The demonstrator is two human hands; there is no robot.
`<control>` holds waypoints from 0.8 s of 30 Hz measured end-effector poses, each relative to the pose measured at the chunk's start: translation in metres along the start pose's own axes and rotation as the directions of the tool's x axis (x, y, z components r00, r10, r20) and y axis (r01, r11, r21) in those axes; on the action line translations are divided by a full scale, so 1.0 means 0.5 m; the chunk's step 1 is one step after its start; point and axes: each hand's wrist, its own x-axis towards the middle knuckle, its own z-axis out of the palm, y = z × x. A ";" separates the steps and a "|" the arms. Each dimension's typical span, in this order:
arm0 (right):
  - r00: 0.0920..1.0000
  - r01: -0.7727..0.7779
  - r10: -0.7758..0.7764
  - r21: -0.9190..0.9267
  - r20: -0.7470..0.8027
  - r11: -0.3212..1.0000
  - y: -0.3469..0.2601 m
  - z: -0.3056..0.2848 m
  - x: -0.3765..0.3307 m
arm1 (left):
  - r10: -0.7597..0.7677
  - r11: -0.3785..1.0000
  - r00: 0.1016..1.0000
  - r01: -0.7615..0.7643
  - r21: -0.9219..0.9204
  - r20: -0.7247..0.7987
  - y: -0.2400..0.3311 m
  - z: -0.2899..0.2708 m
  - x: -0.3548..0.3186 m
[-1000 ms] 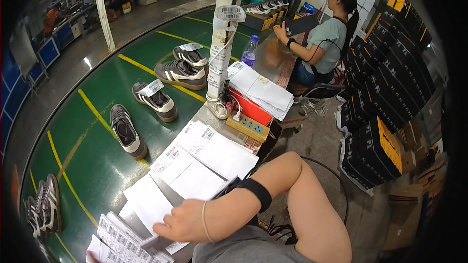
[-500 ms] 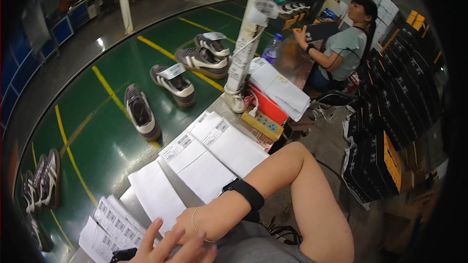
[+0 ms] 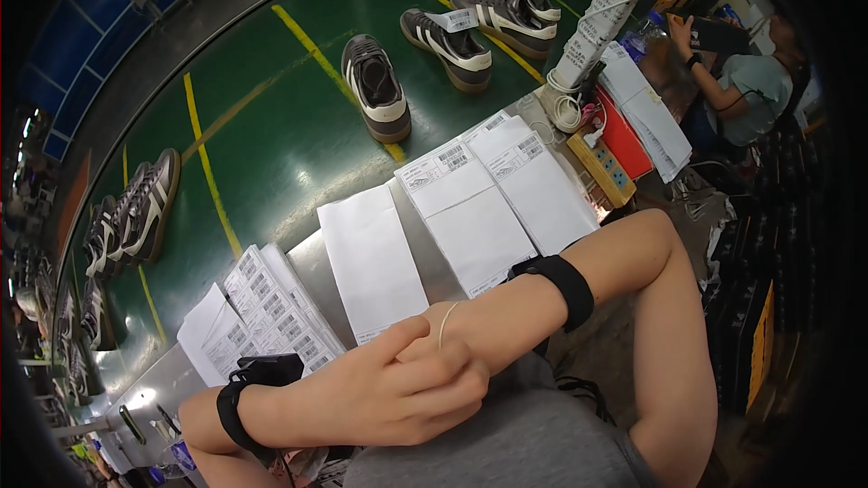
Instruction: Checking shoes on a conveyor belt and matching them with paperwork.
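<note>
We see our left hand laid over the right hand at the 6 o'clock part of the view, its fingers curled closed around the right hand and wrist; the right hand is mostly covered, so we cannot tell how its fingers stand. Both forearms carry a black wrist band, the left band at 7 o'clock and the right band toward 4 o'clock of centre. The nearest item is a blank white sheet, lying flat on the metal table edge just above the fingertips; its long axis runs from 5 o'clock to 11 o'clock, with the near short edge pointing at the hands. At 3 o'clock of it lie two labelled sheets with the same axis, barcoded ends pointing away from us. At 8 o'clock of it sits a barcode label sheet. On the green floor beyond, at 12 o'clock, stands a dark striped shoe, toe pointing toward us.
</note>
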 end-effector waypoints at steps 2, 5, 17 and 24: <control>0.999 0.028 -0.028 -0.003 -0.043 1.000 -0.013 -0.010 0.007 | -0.034 0.996 0.999 0.034 -0.085 0.001 0.002 -0.010 -0.006; 0.926 -0.198 0.245 -0.183 0.288 0.963 -0.074 -0.083 0.031 | -0.139 0.868 0.944 0.261 -0.422 0.298 -0.013 -0.080 -0.036; 0.610 -0.383 0.550 0.396 -0.570 0.835 -0.085 -0.198 -0.074 | -0.837 0.436 0.545 0.610 -0.662 -0.050 -0.057 0.008 -0.199; 0.431 -0.319 0.645 0.561 -0.631 0.763 -0.069 -0.189 -0.096 | -0.972 0.102 0.189 0.876 -0.471 0.142 -0.169 0.144 -0.246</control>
